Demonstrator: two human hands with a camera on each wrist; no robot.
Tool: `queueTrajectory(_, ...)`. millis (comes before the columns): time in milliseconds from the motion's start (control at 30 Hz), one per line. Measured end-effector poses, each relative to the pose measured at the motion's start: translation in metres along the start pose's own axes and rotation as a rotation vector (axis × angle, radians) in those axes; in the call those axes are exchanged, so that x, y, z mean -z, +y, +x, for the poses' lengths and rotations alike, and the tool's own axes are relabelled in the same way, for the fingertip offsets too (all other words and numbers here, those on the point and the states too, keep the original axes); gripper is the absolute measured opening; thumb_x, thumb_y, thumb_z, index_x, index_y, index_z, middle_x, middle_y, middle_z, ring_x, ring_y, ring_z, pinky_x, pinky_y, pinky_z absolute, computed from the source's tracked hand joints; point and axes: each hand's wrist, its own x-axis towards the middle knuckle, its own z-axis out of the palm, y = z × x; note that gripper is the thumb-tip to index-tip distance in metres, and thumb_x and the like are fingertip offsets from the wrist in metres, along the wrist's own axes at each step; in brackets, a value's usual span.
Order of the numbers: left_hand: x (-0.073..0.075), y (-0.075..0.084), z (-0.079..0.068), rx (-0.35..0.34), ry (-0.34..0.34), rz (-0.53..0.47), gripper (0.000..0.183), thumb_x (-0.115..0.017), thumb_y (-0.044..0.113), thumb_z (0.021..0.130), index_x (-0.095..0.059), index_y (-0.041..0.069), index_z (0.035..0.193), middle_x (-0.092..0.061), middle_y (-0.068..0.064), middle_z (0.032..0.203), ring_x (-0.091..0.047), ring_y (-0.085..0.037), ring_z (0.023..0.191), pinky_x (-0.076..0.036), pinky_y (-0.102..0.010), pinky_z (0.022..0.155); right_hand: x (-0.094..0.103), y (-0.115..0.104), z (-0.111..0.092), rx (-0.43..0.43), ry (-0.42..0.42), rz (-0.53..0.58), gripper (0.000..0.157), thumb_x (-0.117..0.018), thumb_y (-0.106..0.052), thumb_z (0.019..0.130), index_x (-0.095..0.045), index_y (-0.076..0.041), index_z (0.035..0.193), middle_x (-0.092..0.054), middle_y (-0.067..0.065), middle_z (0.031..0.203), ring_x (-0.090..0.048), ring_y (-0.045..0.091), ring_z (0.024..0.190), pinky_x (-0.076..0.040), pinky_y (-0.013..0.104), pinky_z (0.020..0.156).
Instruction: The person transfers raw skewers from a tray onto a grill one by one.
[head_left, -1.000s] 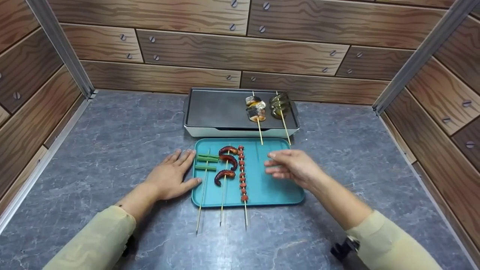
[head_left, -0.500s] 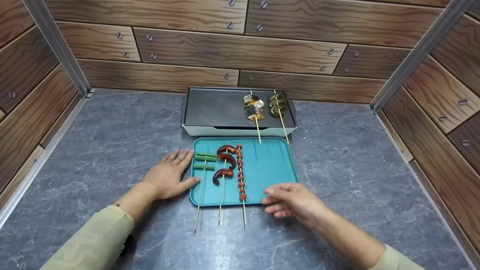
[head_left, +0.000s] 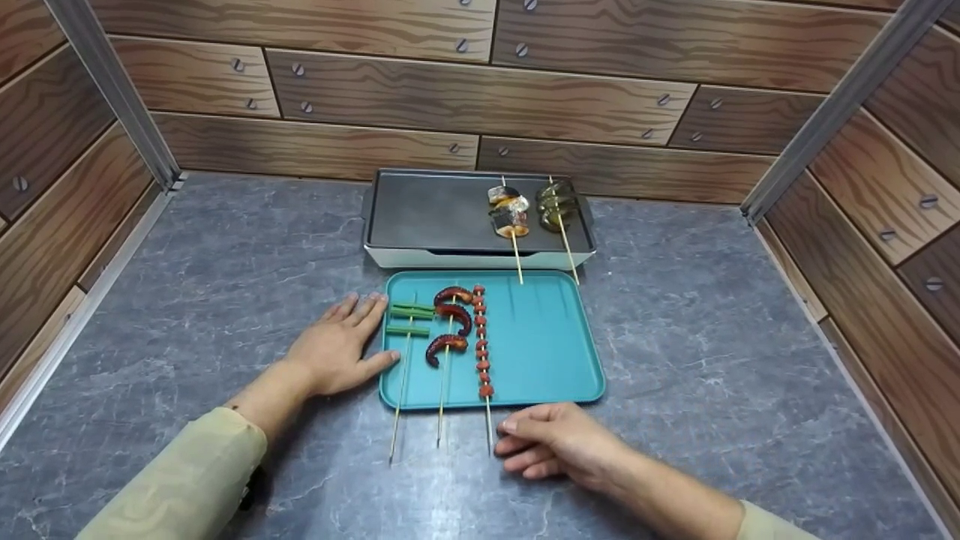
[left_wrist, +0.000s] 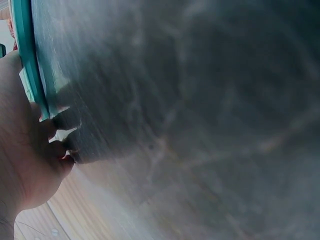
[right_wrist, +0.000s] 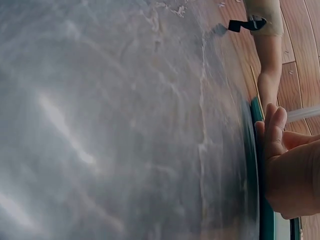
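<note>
A teal tray (head_left: 544, 337) holds three skewers. On its left is a green-stalk skewer (head_left: 409, 331), then a skewer of dark red curled tentacles (head_left: 448, 343), then one threaded with small red pieces (head_left: 481, 348). Their bare sticks reach over the tray's front edge. My left hand (head_left: 337, 352) lies with fingers spread at the tray's left rim, also seen in the left wrist view (left_wrist: 30, 145). Just in front of the tray, my right hand (head_left: 562, 442) has loosely bent fingers, its fingertips right beside the stick of the red-piece skewer. Nothing shows in its grasp.
Behind the tray stands a griddle (head_left: 427, 210) with a dark plate. On its right half lie a skewer of silvery fish-like chunks (head_left: 509, 211) and a dark green skewer (head_left: 555, 206), their sticks pointing forward. Wood-patterned walls (head_left: 375, 90) enclose the grey marbled table (head_left: 675, 315).
My right hand has moved from over the tray's right side toward me and left, to the end of the red-piece stick. My left hand stays at the tray's rim.
</note>
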Motion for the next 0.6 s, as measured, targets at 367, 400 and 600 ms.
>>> queueTrajectory(367, 0.001, -0.001, -0.001, 0.012, -0.004, -0.021, 0.093, -0.046, 0.066, 0.105, -0.016, 0.007, 0.170, -0.021, -0.016, 0.175, -0.015, -0.045, 0.160, -0.016, -0.058, 0.129, -0.014, -0.002, 0.010, -0.039, -0.017, 0.010, 0.030, -0.073, -0.019, 0.102, -0.072, 0.003, 0.121, -0.079, 0.020, 0.107, -0.080, 0.020, 0.081, -0.063, 0.025, 0.063)
queueTrajectory(400, 0.001, -0.001, -0.001, 0.012, -0.005, -0.022, 0.093, -0.046, 0.066, 0.105, -0.017, 0.007, 0.170, -0.021, -0.016, 0.175, -0.015, -0.045, 0.160, -0.016, -0.058, 0.129, -0.014, -0.001, 0.011, -0.043, -0.017, 0.014, 0.029, -0.073, -0.018, 0.102, -0.072, 0.003, 0.121, -0.079, 0.020, 0.106, -0.080, 0.020, 0.081, -0.063, 0.025, 0.063)
queueTrajectory(600, 0.001, 0.000, -0.002, 0.009, -0.004, -0.020, 0.093, -0.046, 0.067, 0.105, -0.016, 0.007, 0.170, -0.020, -0.016, 0.175, -0.015, -0.045, 0.160, -0.016, -0.059, 0.129, -0.017, -0.001, 0.013, -0.047, -0.025, 0.025, 0.026, -0.072, -0.015, 0.102, -0.073, 0.003, 0.121, -0.079, 0.017, 0.103, -0.079, 0.018, 0.080, -0.063, 0.024, 0.063)
